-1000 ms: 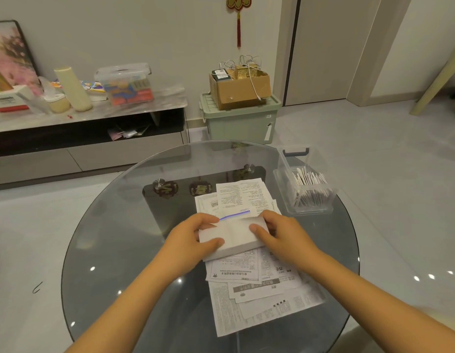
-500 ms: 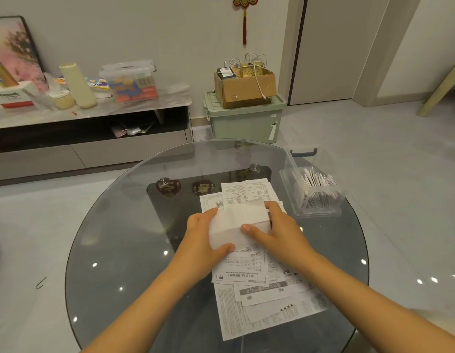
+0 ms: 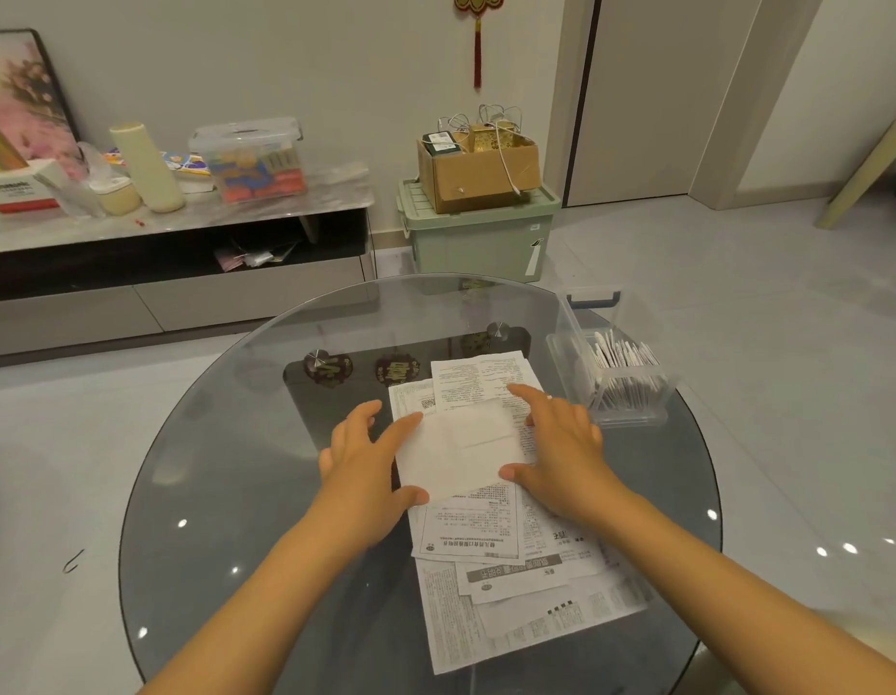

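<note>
White folded paper lies flat on a pile of printed leaflets in the middle of the round glass worktop. Its longer side runs left to right, with the right end tipped slightly away from the person. The left hand presses its left edge and the right hand its right edge. Both hands have straight, spread fingers gripping nothing, with thumbs at the near corners.

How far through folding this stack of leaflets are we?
Done: a row of folded white slips stands in the clear plastic box. In hand: left hand and right hand press flat on a folded white sheet atop the pile. Left: several printed leaflets lie unfolded underneath on the round glass table, and this sheet isn't boxed yet.
</note>
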Motion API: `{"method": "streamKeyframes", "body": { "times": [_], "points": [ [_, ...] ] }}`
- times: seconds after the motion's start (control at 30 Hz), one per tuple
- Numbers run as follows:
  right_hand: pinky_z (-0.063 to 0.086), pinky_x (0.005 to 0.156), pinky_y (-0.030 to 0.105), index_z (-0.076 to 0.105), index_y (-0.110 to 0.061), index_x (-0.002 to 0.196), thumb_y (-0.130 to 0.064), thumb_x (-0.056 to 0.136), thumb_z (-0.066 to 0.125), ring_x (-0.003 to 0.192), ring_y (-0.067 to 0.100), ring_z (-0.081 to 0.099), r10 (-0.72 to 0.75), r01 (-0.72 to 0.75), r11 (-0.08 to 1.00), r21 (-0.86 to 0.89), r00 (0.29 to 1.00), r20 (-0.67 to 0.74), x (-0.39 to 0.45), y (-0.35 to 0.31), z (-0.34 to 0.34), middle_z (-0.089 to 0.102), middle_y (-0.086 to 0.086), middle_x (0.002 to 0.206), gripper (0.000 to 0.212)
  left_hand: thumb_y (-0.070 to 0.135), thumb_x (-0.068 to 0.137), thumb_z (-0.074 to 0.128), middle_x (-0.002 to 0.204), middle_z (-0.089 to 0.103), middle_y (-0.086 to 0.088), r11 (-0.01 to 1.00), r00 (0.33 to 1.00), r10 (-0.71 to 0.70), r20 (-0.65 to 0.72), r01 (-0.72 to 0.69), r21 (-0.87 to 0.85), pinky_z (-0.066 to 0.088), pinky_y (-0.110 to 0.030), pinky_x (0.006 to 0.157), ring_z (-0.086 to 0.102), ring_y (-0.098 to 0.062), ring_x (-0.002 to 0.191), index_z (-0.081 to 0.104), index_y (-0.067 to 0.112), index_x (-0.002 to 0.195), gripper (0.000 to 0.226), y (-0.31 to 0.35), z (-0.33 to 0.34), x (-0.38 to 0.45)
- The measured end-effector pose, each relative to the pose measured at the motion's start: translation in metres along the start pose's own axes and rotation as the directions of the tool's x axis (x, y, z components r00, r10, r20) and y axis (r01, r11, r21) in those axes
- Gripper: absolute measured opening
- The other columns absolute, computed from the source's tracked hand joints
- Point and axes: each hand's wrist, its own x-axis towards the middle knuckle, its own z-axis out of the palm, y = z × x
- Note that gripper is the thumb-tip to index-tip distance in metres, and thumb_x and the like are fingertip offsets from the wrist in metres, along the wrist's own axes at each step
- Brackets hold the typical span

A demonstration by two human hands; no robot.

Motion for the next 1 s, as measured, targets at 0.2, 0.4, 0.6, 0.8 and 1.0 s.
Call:
{"method": "streamKeyframes", "body": {
  "times": [0.2, 0.4, 0.6, 0.8, 1.0],
  "points": [
    [0.021, 0.095, 0.024, 0.058, -0.033, 0.120, -0.026, 0.094, 0.051, 0.115, 0.013, 0.028, -0.341, 0.338, 0.926, -0.167, 0.940, 0.009, -0.014, -0.006, 0.003, 0.045, -0.011, 0.121, 0.028, 0.050, 0.088, 0.056, 0.144, 0.031, 0.017, 0.965, 0.968, 0.219, 0.124, -0.234, 0.121, 0.005, -0.029, 0.111, 0.018, -0.010, 0.134, 0.043, 0.036, 0.137, 0.053, 0.004, -0.002, -0.004],
    [0.025, 0.086, 0.021, 0.066, -0.030, 0.114, -0.044, 0.090, 0.055, 0.105, 0.010, 0.040, -0.422, 0.419, 0.900, -0.117, 0.906, -0.002, -0.017, -0.011, 0.017, 0.058, -0.012, 0.108, 0.031, 0.043, 0.094, 0.047, 0.127, 0.058, 0.014, 0.911, 0.923, 0.378, 0.068, -0.384, 0.148, 0.026, -0.028, 0.108, 0.048, -0.004, 0.118, 0.064, 0.030, 0.118, 0.032, 0.007, -0.003, -0.001],
    [0.034, 0.067, 0.019, 0.072, -0.023, 0.092, -0.029, 0.088, 0.061, 0.085, 0.014, 0.052, -0.397, 0.391, 0.917, -0.079, 0.914, -0.080, -0.018, -0.013, 0.022, 0.066, -0.007, 0.086, 0.013, 0.047, 0.086, 0.045, 0.086, 0.068, 0.016, 0.904, 0.904, 0.427, 0.006, -0.427, 0.012, 0.045, -0.021, 0.083, 0.059, -0.002, 0.080, 0.072, 0.027, 0.089, 0.033, 0.015, 0.000, -0.002],
    [0.041, 0.076, 0.027, 0.062, -0.017, 0.094, -0.017, 0.093, 0.052, 0.087, 0.014, 0.049, -0.278, 0.277, 0.959, 0.056, 0.960, 0.028, -0.016, -0.005, 0.008, 0.061, -0.003, 0.091, 0.011, 0.026, 0.086, 0.060, 0.108, 0.063, 0.021, 0.925, 0.931, 0.363, 0.048, -0.354, -0.135, 0.044, -0.015, 0.090, 0.055, 0.004, 0.102, 0.068, 0.028, 0.106, 0.022, 0.006, -0.007, -0.004],
    [0.039, 0.069, 0.020, 0.051, -0.018, 0.078, -0.018, 0.092, 0.055, 0.083, 0.015, 0.049, -0.210, 0.191, 0.971, 0.145, 0.968, 0.136, -0.012, 0.002, -0.005, 0.056, -0.002, 0.086, 0.015, 0.027, 0.089, 0.059, 0.091, 0.065, 0.021, 0.948, 0.969, 0.225, 0.100, -0.195, -0.251, 0.044, -0.012, 0.066, 0.058, 0.002, 0.080, 0.066, 0.035, 0.094, 0.011, 0.004, -0.006, -0.004]
  ]
}}
